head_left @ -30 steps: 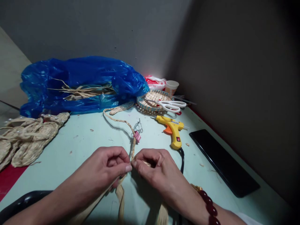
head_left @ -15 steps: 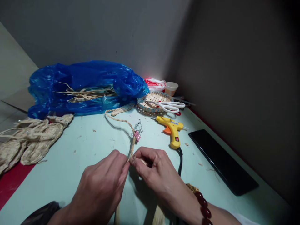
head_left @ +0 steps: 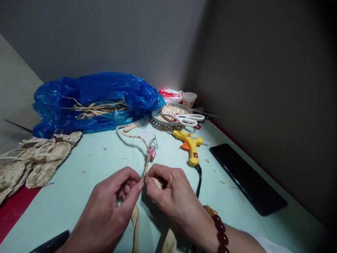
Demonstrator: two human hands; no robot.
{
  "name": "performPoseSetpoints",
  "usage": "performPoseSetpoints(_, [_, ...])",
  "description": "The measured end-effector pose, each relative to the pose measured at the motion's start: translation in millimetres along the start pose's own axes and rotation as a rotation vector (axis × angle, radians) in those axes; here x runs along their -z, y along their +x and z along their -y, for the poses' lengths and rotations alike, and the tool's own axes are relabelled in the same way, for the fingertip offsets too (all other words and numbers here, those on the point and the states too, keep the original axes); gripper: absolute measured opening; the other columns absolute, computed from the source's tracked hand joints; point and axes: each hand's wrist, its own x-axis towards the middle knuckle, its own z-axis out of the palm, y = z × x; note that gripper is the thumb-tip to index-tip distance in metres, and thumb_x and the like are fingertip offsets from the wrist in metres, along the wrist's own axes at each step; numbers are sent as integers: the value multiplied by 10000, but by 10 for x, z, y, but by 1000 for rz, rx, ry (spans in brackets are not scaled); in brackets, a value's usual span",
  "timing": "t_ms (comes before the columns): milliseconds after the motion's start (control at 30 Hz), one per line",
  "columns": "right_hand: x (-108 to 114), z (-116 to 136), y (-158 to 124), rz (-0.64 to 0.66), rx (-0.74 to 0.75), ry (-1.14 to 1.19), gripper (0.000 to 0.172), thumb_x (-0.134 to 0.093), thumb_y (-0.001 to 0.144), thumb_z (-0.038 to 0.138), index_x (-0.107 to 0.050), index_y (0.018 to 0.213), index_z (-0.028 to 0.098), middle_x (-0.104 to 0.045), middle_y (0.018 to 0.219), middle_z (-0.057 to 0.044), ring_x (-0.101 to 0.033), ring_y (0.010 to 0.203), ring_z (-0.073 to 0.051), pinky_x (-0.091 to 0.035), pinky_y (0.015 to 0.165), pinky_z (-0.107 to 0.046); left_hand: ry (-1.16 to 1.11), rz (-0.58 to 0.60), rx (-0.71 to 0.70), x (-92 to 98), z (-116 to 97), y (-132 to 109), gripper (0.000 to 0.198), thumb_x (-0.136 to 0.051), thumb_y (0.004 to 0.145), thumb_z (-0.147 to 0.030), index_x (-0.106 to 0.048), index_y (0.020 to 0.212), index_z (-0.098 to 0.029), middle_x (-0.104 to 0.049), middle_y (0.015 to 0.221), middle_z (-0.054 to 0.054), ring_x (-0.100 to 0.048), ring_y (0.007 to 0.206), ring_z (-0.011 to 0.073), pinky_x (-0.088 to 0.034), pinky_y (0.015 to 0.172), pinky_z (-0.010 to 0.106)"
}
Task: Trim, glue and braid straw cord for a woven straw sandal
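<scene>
A thin braided straw cord (head_left: 145, 165) runs from my fingertips up the table in a curve, to a flat woven straw piece (head_left: 135, 124) by the blue bag. My left hand (head_left: 116, 196) pinches the near end of the braid between thumb and forefinger. Close against it, my right hand (head_left: 168, 191) pinches the same braid, with a pale straw strand bunched under its fingers. Loose flat straw strips (head_left: 136, 225) hang down towards me below both hands. A pink binder clip (head_left: 152, 153) with a tangle of dark wire lies beside the cord.
A yellow glue gun (head_left: 193, 144) with a black cable lies right of my hands, a black phone (head_left: 247, 179) further right. White-handled scissors (head_left: 189, 119) rest on a small woven basket (head_left: 158, 116). The blue plastic bag (head_left: 102, 84) holds straw; woven straw slippers (head_left: 44, 158) lie left.
My left hand has turned and loosened its curled fingers, so its thumb and forefinger now show at the braid. My right hand stays at the braid. The view has shifted slightly.
</scene>
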Motion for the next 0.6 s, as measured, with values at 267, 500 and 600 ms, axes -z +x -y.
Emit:
performPoseSetpoints(267, [-12, -33, -31, 56, -88, 130, 184, -503, 821, 182, -546, 642, 179, -444, 581, 55, -363, 568, -94, -289, 513, -212, 89, -154, -308, -163, 152, -182, 131, -526, 895, -282, -641, 835, -261, -660, 654, -32, -637, 573, 142, -477, 579, 230])
performPoseSetpoints(500, [-4, -103, 13, 123, -227, 359, 194, -575, 830, 273, -604, 685, 148, -433, 577, 44, -328, 549, -93, -253, 511, -234, 841, -407, -873, -300, 236, -202, 291, -357, 889, -10, -565, 1074, -95, -738, 770, 89, -673, 637, 189, -485, 601, 281])
performPoseSetpoints(600, [9, -111, 7, 158, -262, 433, 187, -595, 836, 278, -613, 702, 148, -416, 526, 59, -314, 506, -84, -217, 484, -234, 943, -504, -914, -334, 177, -251, 284, -358, 898, 24, -601, 1024, -52, -772, 858, 148, -714, 748, 216, -502, 688, 314])
